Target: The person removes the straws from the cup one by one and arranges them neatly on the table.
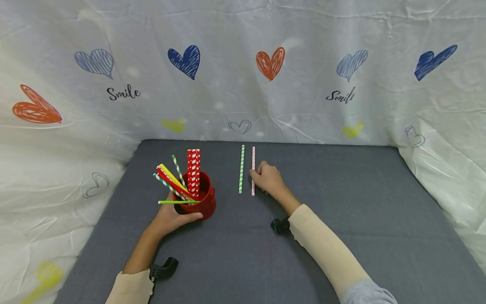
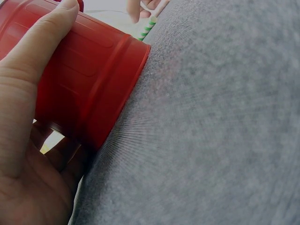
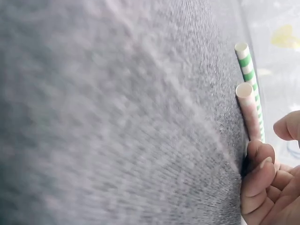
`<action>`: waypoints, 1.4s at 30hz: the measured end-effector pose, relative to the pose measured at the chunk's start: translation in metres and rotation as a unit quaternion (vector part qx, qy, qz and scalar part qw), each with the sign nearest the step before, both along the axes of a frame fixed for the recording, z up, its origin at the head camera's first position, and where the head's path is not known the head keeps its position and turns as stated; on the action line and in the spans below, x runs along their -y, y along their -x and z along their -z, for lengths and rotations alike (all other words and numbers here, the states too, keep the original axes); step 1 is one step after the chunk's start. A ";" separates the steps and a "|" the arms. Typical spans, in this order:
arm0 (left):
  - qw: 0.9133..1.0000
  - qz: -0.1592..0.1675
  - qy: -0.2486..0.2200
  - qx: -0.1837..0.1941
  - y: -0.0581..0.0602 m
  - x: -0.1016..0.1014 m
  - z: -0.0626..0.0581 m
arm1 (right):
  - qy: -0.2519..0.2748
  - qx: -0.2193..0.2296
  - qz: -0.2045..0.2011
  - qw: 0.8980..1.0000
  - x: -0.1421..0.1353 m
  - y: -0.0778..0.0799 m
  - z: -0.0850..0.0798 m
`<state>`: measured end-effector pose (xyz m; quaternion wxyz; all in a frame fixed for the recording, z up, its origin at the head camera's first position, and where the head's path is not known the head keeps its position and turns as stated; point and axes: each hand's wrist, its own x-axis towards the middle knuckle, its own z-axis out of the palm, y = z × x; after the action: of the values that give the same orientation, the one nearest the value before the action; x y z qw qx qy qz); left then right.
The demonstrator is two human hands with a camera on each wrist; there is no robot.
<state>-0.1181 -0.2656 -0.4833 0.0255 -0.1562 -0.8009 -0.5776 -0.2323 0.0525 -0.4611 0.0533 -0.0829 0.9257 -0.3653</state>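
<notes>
Straws (image 1: 193, 173) in red, yellow, green and white leaned from a glossy red cylindrical cup (image 1: 206, 207), which stood on dark grey cloth (image 1: 228, 253) toward the person's left. The left hand (image 1: 168, 217) held the cup, thumb and fingers curved round its sides. A green-and-white striped straw (image 1: 241, 169) lay on the cloth, a pale pink patterned straw (image 1: 253, 160) just beside it. The right hand (image 1: 268, 179) was at the pink one, thumb slightly apart from loosely curled fingers.
</notes>
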 end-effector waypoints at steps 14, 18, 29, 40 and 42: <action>1.000 0.012 -0.004 -0.007 0.002 0.002 0.003 | 0.011 -0.004 -0.084 0.996 0.020 -0.028 -0.034; 1.000 0.008 0.003 -0.007 0.000 -0.001 -0.002 | 0.010 -0.026 -0.104 0.994 0.028 -0.035 -0.044; 1.000 0.004 0.007 -0.015 -0.003 -0.004 -0.009 | 0.029 -0.054 -0.129 0.990 0.036 -0.047 -0.059; 1.000 0.004 0.004 -0.013 0.001 0.000 0.002 | 0.027 -0.094 -0.158 0.983 0.051 -0.051 -0.074; 1.000 0.003 0.009 -0.012 -0.002 -0.003 -0.006 | 0.027 -0.096 -0.162 0.982 0.055 -0.052 -0.077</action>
<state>-0.1164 -0.2627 -0.4771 0.0315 -0.1658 -0.8054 -0.5682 -0.1803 -0.0024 -0.3837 0.0208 -0.2676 0.8907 -0.3669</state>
